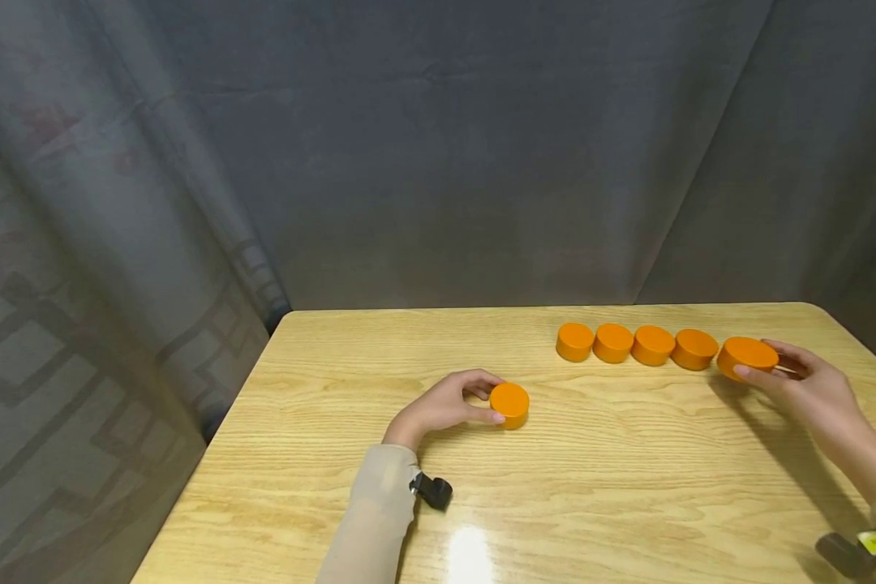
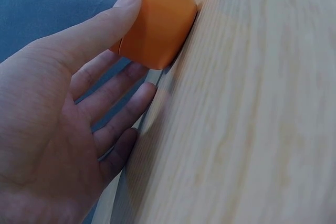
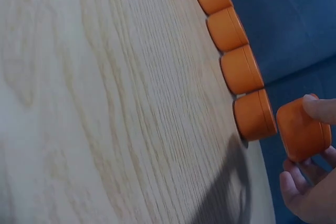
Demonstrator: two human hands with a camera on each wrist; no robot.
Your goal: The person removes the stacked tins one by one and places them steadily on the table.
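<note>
Several orange discs (image 1: 633, 344) stand in a row near the far edge of the wooden table (image 1: 591, 503). My left hand (image 1: 493, 399) grips a separate orange disc (image 1: 509, 404) that rests mid-table, thumb on its near side and forefinger curved over its far side. In the left wrist view the thumb (image 2: 123, 3) presses that disc (image 2: 163, 22). My right hand (image 1: 770, 365) holds a wider orange disc (image 1: 747, 355) at the row's right end. The right wrist view shows this disc (image 3: 302, 132) just off the table beside the last disc of the row (image 3: 254, 115).
A grey curtain (image 1: 438, 146) hangs behind the table and down its left side. The table's rounded right corner (image 1: 825, 312) lies just past my right hand. Black camera mounts (image 1: 432, 491) sit on both wrists.
</note>
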